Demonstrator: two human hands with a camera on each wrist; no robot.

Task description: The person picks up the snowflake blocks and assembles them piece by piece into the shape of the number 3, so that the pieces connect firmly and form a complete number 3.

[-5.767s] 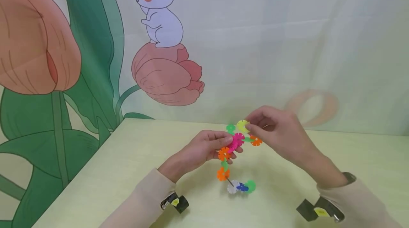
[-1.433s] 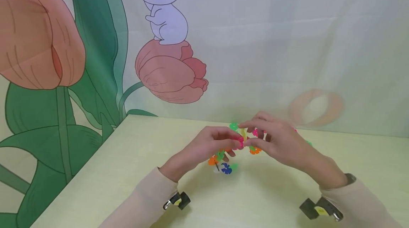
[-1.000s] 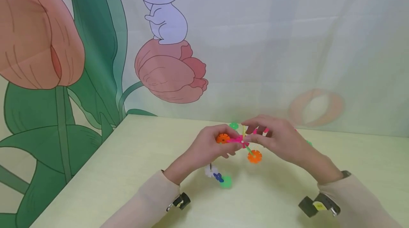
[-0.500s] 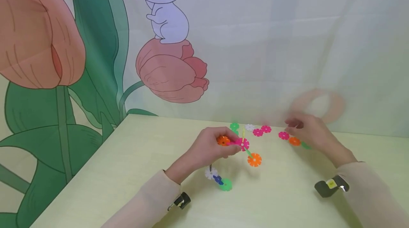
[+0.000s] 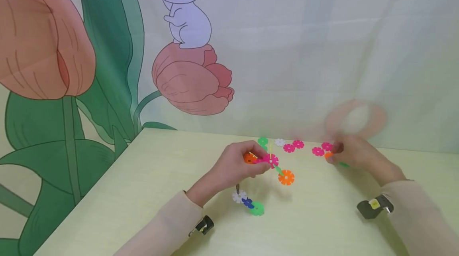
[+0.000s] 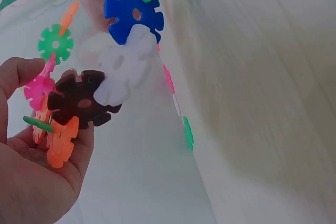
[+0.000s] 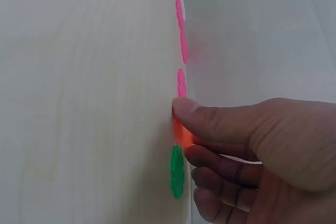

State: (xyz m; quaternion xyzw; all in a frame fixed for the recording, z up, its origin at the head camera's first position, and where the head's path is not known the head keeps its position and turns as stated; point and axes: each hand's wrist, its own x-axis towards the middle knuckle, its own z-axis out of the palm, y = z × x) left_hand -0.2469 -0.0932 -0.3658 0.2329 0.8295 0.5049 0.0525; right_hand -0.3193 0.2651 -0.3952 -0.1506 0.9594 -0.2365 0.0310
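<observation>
My left hand holds a linked chain of flower-shaped snowflake discs, pinching it near a pink disc. A yellow disc, seen edge-on, stands up from the pink one. A green disc and an orange disc branch off to the right. Below the hand hang a brown disc, a white disc, a blue disc and a light green disc. At the back right, my right hand pinches a loose orange disc between thumb and fingers.
Loose discs lie in a row along the table's back edge: green, white, several pink, and a dark green one beside the right hand. A printed cloth hangs directly behind the table.
My right hand has let go of the yellow disc, now on the pink disc, and moved right to the loose orange disc. The left hand keeps its hold; the chain's lower end has swung slightly.
</observation>
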